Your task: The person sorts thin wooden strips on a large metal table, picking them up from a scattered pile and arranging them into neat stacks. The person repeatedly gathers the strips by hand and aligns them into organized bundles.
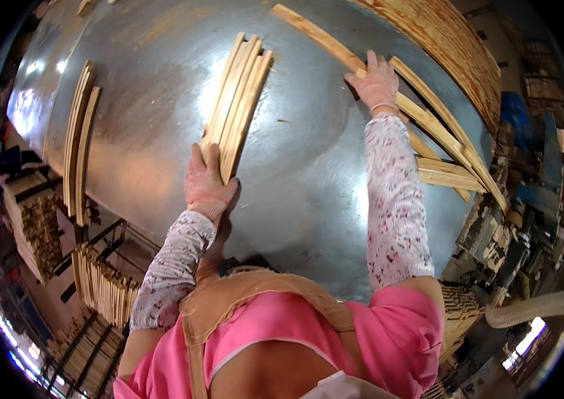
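Both hands wear pale pinkish work gloves. My left hand (207,185) is closed around the near end of a bundle of several slim wooden strips (237,100), lying side by side on the metal tabletop (295,213). Farther off to the right, my right hand (376,85) reaches over a wooden strip (428,122), its thumb on one side and fingers on the other. The palm hides part of that strip. Another wooden strip (318,36) runs from beside this hand toward the far edge. More loose strips (451,174) cross one another nearer the right edge.
A few strips (79,146) lie at the table's left side. A large wood-grained board (441,46) borders the far right. Below the left edge stand stacks of wood pieces (102,282). A ribbed hose (538,307) and machinery (488,233) are at the right.
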A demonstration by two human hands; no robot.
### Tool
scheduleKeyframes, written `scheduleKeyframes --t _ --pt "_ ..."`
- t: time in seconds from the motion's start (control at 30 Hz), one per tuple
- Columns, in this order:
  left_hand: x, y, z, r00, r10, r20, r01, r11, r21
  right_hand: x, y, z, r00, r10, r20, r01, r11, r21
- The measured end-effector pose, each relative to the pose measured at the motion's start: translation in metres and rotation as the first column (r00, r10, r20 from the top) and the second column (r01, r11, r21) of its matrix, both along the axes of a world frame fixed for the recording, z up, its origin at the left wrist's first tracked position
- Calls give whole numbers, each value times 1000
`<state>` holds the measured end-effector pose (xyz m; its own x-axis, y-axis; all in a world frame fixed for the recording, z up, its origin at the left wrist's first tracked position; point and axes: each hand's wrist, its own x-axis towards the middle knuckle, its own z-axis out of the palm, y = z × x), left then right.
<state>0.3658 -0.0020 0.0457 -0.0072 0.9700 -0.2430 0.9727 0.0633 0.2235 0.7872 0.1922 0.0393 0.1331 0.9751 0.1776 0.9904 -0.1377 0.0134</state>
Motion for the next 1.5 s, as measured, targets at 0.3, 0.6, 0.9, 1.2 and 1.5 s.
scheduleKeyframes --t 0.3,0.6,0.9,1.2,1.5 --pt "0 -1 5 997 -14 -74 5 992 -127 96 -100 22 999 -41 5 39 908 -418" --pt "11 6 30 996 -44 -73 32 986 -161 -169 -57 1 728 85 -681 -367 887 -282" --pt "11 -10 16 986 -139 -88 133 989 -68 25 11 -27 998 -50 -34 41 969 -242" --pt "-55 5 -25 822 -34 569 45 999 -6 -73 -119 -40 801 286 -525 -489 819 -300" --pt "-34 -2 -36 968 -201 150 183 975 127 -142 -179 -13 757 220 -616 -460 849 -261"
